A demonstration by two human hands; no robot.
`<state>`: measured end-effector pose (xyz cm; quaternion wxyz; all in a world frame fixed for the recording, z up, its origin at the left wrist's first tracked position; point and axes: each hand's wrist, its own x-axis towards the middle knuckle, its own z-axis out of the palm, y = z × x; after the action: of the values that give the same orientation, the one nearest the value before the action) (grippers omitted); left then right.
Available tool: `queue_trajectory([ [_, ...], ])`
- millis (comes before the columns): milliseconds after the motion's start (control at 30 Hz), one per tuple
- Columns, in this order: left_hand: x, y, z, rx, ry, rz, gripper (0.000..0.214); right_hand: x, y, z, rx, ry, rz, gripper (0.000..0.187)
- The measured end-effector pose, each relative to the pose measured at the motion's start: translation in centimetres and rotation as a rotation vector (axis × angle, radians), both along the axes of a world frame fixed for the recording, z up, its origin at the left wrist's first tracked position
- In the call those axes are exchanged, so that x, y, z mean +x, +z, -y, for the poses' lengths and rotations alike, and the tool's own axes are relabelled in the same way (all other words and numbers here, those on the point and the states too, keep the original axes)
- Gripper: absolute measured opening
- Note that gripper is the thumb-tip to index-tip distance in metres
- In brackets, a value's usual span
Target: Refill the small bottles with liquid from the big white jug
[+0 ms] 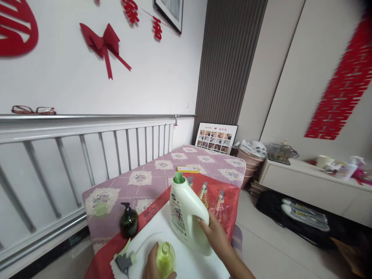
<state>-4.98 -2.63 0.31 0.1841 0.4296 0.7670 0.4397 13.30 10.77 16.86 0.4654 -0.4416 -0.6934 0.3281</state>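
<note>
Left hand (151, 263): its fingers were curved closely around the small yellow-green bottle (165, 255), which stood low at the near edge of the view, with the open neck turned upward
Right hand (216, 234): it was closed around the handle of the pale jug (188, 221), thumb on the near side; the jug was beside the small bottle and leaned a little, and whether its base touched the board I could not tell
Done so far: the small bottle was without its top, and the green spout (179, 177) of the jug was uncovered
Left so far: no stream was visible between jug and bottle, and the sprayer head (124, 261) lay apart, to the left of the bottle, not yet fitted on any neck
Board: the white board (188, 265) was under the work, over a red cloth (101, 259)
Other bottles: a dark green pump bottle (128, 223) stood to the left; an orange bottle (205, 197) and a pink bottle (220, 211) stood behind the jug
Farther on the table: a yellow-edged box (188, 169) lay upon the purple patterned cloth (162, 178)
Room: a white railing (99, 123) ran along the left, a low cabinet (305, 184) stood at the right, and a red bow (105, 45) decorated the wall
</note>
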Motion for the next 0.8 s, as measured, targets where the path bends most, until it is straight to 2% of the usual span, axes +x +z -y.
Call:
queue_trajectory([
  [133, 0.4, 0.1, 0.0, -0.028, -0.009, 0.032, 0.094, 1.9, 3.7, 0.4, -0.022, 0.085, 0.111, 0.032],
  [333, 0.4, 1.6, 0.8, -0.027, -0.025, 0.034, 0.09, 4.3, 8.6, 1.2, -0.151, 0.216, 0.239, 0.042],
  [533, 0.1, 2.7, 1.3, -0.076, -0.078, 0.066, 0.091, 5.8, 10.9, 1.9, -0.284, 0.374, 0.371, 0.043],
  [733, 0.4, 3.1, 1.6, -0.024, -0.07, 0.056, 0.09, 6.5, 12.1, 2.0, -0.28, 0.496, 0.527, 0.047],
  [800, 0.4, 3.2, 1.6, -0.032, -0.075, 0.066, 0.089, 6.6, 12.3, 2.0, -0.25, 0.492, 0.579, 0.045],
])
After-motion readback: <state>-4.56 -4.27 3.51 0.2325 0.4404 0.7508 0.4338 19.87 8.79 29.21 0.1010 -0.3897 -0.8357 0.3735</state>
